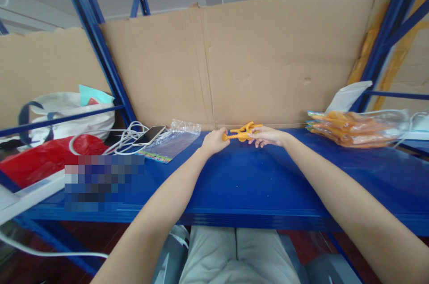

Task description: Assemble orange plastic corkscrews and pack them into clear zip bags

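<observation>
An orange plastic toy piece (241, 133) with prongs is held between both hands just above the blue shelf (254, 177), near the cardboard back wall. My left hand (213, 140) is curled into a fist round its left end. My right hand (264, 135) pinches its right end with the fingers closed. Part of the piece is hidden inside both hands.
Clear bags of orange pieces (355, 128) lie at the right. A clear plastic bag (172, 141), a phone (149, 135) and white cables (127, 134) lie at the left, beside a red bag (43, 159) and a white tote (67, 114). Blue rack posts (97, 47) stand either side.
</observation>
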### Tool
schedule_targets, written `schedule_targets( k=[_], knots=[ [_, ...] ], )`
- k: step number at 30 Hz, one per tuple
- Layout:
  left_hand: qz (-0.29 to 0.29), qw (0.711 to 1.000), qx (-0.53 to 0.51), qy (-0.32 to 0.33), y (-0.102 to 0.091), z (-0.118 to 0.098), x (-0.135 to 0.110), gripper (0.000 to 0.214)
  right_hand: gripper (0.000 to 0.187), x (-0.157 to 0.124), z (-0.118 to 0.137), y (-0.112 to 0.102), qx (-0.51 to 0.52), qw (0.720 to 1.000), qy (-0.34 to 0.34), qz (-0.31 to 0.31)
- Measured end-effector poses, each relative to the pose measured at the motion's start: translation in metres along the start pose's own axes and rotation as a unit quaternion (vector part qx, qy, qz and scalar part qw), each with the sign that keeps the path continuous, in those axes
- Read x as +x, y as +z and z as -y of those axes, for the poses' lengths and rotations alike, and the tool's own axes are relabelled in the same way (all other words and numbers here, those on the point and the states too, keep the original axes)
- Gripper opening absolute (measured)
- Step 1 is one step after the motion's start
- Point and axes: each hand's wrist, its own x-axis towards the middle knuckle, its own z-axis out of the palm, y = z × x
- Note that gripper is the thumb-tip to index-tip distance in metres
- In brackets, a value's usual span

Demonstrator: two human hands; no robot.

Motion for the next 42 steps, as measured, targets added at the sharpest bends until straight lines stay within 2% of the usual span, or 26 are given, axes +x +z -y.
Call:
schedule_targets(
  k=[5,11,21,26,33,42],
  knots=[
    [-0.001,1.0,-0.004,0.004,-0.0004,-0.0009,-0.0007,0.031,0.029,0.0024,-0.0017,-0.0021,0.005,1.0,-0.008,0.004],
    [-0.009,1.0,-0.005,0.009,0.0016,-0.0018,-0.0011,0.03,0.04,0.004,-0.0017,-0.001,0.021,1.0,0.014,0.002],
    [-0.002,1.0,0.007,0.004,-0.0004,-0.0013,-0.0006,0.031,0.041,0.0035,-0.0008,-0.0004,0.004,0.999,0.041,-0.002],
    [-0.006,1.0,0.006,-0.003,-0.0004,-0.0006,-0.0003,0.03,0.03,0.0,-0.0001,-0.0031,-0.006,1.0,0.02,0.002],
    [-0.009,1.0,0.001,-0.005,-0.0015,-0.0008,-0.0006,0.03,0.038,0.0005,-0.0031,-0.0054,-0.001,1.0,-0.022,-0.003],
    [-0.006,1.0,-0.007,-0.001,-0.002,-0.0018,-0.0014,0.029,0.022,0.0009,-0.0014,-0.0038,-0.019,0.999,-0.037,-0.023]
  ],
)
